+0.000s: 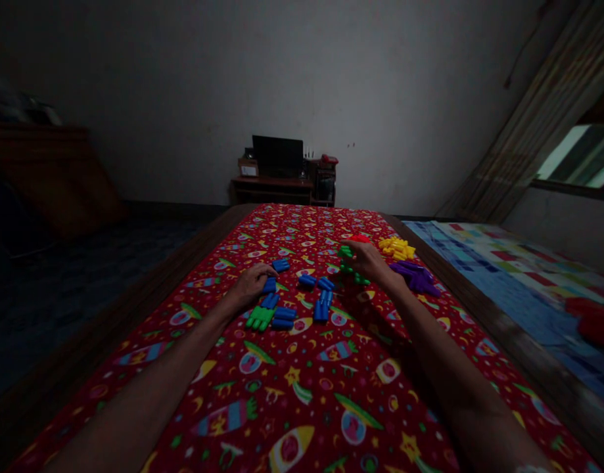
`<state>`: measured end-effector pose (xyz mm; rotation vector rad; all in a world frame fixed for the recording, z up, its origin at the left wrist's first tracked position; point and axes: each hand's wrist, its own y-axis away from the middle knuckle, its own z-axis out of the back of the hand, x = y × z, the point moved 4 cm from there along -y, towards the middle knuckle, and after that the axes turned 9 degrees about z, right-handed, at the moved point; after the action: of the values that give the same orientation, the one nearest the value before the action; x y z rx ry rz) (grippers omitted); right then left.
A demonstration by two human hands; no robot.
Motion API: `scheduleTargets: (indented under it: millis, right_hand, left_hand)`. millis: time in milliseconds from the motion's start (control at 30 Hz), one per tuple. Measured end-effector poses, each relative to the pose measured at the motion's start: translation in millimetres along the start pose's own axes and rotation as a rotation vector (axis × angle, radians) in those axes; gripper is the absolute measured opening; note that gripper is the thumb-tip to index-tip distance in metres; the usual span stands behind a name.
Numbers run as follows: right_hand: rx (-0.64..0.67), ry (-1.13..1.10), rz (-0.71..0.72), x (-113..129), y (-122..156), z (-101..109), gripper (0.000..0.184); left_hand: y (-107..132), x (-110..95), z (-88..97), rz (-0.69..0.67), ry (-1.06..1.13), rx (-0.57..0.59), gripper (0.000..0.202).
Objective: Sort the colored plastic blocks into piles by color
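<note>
My left hand (252, 282), its fingers curled, rests on a blue plastic building block (269, 286). Another blue block (280, 265) lies just beyond its fingertips. Nearer to me, a cluster joins green blocks (259, 318) and blue blocks (284, 318). Between my hands, several more blue blocks (324, 305) lie in a bent row. My right hand (369, 259) reaches down over a pile of green blocks (348, 266), its fingers closed at the green pieces and partly hidden by the hand. Red blocks (361, 239) show just behind it.
Yellow blocks (397, 248) and purple blocks (416, 278) lie in piles right of my right hand. A red patterned cloth (292, 381) covers the table. Beyond its far end stands a desk (272, 187) with a monitor (278, 156). A bed (484, 263) is at the right.
</note>
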<state>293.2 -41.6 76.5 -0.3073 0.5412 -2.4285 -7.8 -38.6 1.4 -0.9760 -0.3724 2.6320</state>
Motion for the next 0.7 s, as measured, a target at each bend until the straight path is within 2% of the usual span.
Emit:
scheduleTargets:
  millis: [100, 200, 267, 333, 400, 467, 600, 633, 700]
  right_hand:
    - [0.126, 0.019, -0.075, -27, 14, 0, 0.049]
    - [0.213, -0.007, -0.099, -35, 19, 1, 0.05]
    - [0.178, -0.02, -0.085, -31, 17, 6, 0.049]
    - [0.081, -0.018, -0.059, -17, 11, 11, 0.043]
    - [-0.003, -0.044, 0.003, 11, 3, 10, 0.038]
    - [-0.015, -0.131, 0.13, 53, -3, -1, 0.035]
    - [0.125, -0.306, 0.54, 154, 2, -44, 0.022]
    - [0.154, -0.284, 0.608, 173, 6, -54, 0.021]
    - [0.164, -0.178, 0.661, 195, 12, -71, 0.019]
  left_hand:
    - [-1, 1, -0.1, -0.013, -0.002, -0.014, 0.032]
    - [-1, 2, -0.6, -0.021, -0.006, -0.018, 0.032]
    - [-1, 2, -0.5, -0.026, -0.01, -0.02, 0.033]
    - [-1, 1, 0.0, -0.027, -0.011, -0.02, 0.033]
    - [-1, 1, 0.2, -0.019, -0.005, -0.015, 0.034]
    - [-1, 1, -0.1, -0.001, 0.006, -0.007, 0.034]
    - [-1, 5, -1.4, 0.046, 0.057, -0.009, 0.038]
    - [-1, 6, -1.7, 0.058, 0.077, -0.01, 0.04]
    - [0, 7, -2.3, 0.081, 0.109, -0.013, 0.043]
